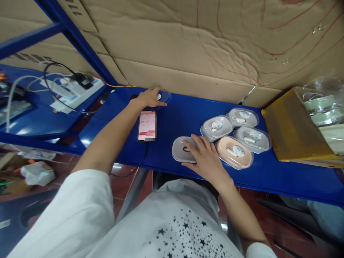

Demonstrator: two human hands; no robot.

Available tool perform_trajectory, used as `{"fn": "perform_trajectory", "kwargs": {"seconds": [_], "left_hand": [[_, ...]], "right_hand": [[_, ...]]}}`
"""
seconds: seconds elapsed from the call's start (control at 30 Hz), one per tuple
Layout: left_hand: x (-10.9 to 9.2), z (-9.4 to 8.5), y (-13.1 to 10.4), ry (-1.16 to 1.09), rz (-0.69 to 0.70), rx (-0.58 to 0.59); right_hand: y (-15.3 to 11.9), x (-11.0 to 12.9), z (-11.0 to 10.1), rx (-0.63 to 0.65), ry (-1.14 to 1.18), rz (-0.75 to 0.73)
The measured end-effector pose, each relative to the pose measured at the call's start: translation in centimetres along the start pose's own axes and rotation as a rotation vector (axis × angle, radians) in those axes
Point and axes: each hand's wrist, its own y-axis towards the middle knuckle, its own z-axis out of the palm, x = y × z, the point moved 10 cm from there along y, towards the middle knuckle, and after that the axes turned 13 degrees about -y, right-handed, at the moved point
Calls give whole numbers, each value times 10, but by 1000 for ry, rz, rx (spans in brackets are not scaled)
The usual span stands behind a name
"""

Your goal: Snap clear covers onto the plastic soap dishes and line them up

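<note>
On the blue table's front part, a grey oval plastic box [179, 150] lies uncovered by any wrap, with a dark slot and a pale insert in its top. My right hand [205, 156] grips it from the right, thumb at the near edge and fingers over the top. Toward the back, my left hand [150, 98] has its thumb and fingers around a clear plastic cover [166, 96] with a round white label. To the right of my right hand sit several clear-covered grey boxes [217, 128] and a peach-coloured one [234, 152], each with a round label.
A phone [147, 125] with a timer on its screen lies below my left hand. At the right stands a taped cardboard carton [295, 125] holding clear plastic covers [322, 102]. Cardboard sheeting [166, 43] backs the table. Power strips [77, 95] and cables lie left, beyond a blue frame post [86, 46].
</note>
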Motion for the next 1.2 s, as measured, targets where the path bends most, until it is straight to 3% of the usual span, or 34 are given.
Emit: {"fn": "perform_trajectory", "kwargs": {"seconds": [0.1, 0.2, 0.33, 0.43, 0.53, 0.67, 0.77, 0.9, 0.97, 1.03, 1.1, 1.2], "left_hand": [[-13, -3, -14, -3, -83, -35], [-62, -13, -55, -86, 101, -96], [-123, -16, -141, -225, 361, -103], [-139, -5, -197, -276, 402, -82], [-137, 10, -231, -347, 373, -63], [-128, 27, -250, -429, 322, -44], [-129, 36, -256, -440, 311, -16], [-144, 48, -261, -383, 396, 45], [-155, 61, -261, -356, 471, 132], [-163, 72, -260, -344, 523, 187], [-167, 79, -256, -337, 536, 199], [-171, 84, -251, -297, 527, 198]], "right_hand": [[6, -7, 1, 12, 23, 17], [7, -10, 3, -2, 49, 22], [3, -4, 2, -49, 59, -18], [-3, 8, 2, -79, 54, -81], [-7, 20, 5, -86, 29, -145], [-13, 29, 4, -109, 13, -203], [-27, 26, -11, -236, 97, -236], [-57, -9, -29, -467, 272, -12], [-64, -17, -21, -422, 286, 52], [-63, -13, -7, -304, 267, 21], [-61, -9, 4, -208, 276, -6], [-59, -13, 8, -175, 345, 37]]}}
